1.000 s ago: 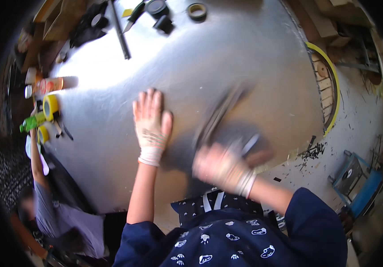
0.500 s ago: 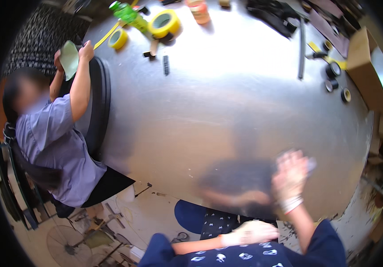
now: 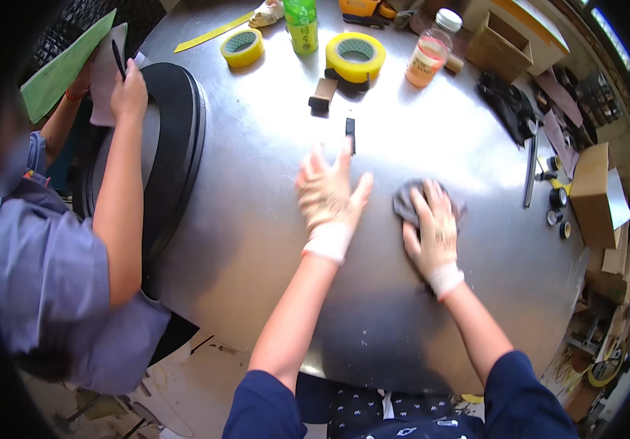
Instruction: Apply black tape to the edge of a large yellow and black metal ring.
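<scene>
My right hand, in a thin pale glove, presses a crumpled grey cloth against the metal tabletop. Its fingers lie spread over the cloth, which shows at both sides of the hand. My left hand, gloved too, reaches forward over the table with its fingers apart and nothing in it. Just beyond its fingertips lies a small, narrow black object with a pale mark; its kind is unclear. Slight blur covers the left fingers.
Across the far side stand a yellow tape roll, a smaller tape roll, a green bottle and an orange drink bottle. Black tape rolls and a cardboard box sit right. A co-worker holds sheets at left.
My left hand has risen from my lap and stretched out over the table. My right hand has slid the cloth forward and left. The view has shifted, and the co-worker's sheets look different.
</scene>
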The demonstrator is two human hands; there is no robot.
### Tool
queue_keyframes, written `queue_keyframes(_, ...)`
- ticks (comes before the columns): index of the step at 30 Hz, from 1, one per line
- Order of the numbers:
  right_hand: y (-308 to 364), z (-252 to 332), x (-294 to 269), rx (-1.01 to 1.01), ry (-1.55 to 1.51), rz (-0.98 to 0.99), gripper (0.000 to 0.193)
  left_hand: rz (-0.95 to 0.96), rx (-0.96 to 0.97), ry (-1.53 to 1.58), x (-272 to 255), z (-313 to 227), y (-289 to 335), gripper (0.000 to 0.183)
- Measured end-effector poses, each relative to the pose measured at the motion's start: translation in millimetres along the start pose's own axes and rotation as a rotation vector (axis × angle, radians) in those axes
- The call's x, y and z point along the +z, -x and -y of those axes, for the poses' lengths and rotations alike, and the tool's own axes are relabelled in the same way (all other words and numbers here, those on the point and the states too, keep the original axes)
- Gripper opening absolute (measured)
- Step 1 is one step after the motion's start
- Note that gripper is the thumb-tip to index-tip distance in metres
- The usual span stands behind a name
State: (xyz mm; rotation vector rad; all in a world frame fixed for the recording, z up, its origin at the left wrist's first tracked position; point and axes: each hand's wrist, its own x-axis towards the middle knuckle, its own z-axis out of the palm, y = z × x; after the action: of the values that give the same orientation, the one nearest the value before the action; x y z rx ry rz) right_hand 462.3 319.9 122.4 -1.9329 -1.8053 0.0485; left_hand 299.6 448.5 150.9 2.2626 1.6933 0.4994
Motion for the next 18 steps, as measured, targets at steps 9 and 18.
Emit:
queue_keyframes(9,-87.0,-44.6,21.9,0.057,0.256,-0.013,0.056,-0.269,0.234,-0.237,72.2,58.9,-129.8,0.042)
queue_keyframes(18,-131.0,64.0,88.7,-0.404,0.078,0.161,0.024,-0.150,0.384,0.180,64.9,113.1,-231.4,0.030)
